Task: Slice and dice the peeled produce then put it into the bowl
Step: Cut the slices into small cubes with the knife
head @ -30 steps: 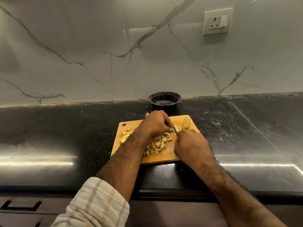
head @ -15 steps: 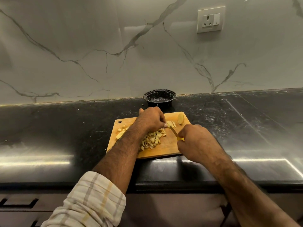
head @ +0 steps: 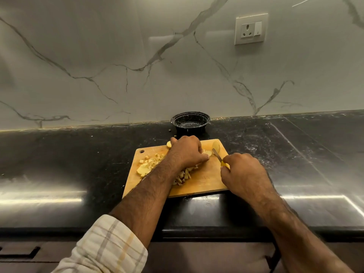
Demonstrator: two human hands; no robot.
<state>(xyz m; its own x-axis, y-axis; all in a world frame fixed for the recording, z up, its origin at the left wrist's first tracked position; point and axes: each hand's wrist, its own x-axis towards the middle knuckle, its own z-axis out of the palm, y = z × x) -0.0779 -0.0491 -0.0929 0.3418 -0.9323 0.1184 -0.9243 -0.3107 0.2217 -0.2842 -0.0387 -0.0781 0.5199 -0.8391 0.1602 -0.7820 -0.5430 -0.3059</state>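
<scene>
Two hands over board (head: 202,184), nearest edge first. Right hand (head: 244,174) curled round yellow-handled knife (head: 220,159), blade pointing far-left toward slices. Left hand (head: 187,151) curled, fingertips pressing slices (head: 207,153) mid-board. Diced pieces (head: 182,178) heaped under left forearm; bigger chunk (head: 143,169) at left. Lone slice (head: 216,146) at far right corner. Bowl (head: 190,123) beyond board, against wall.

no text, label or number can be read anywhere.

On a wooden cutting board (head: 204,180), the left hand (head: 186,151) pins a potato piece (head: 207,153). The right hand (head: 244,174) grips a yellow-handled knife (head: 219,157). A black bowl (head: 190,123) sits behind.
</scene>
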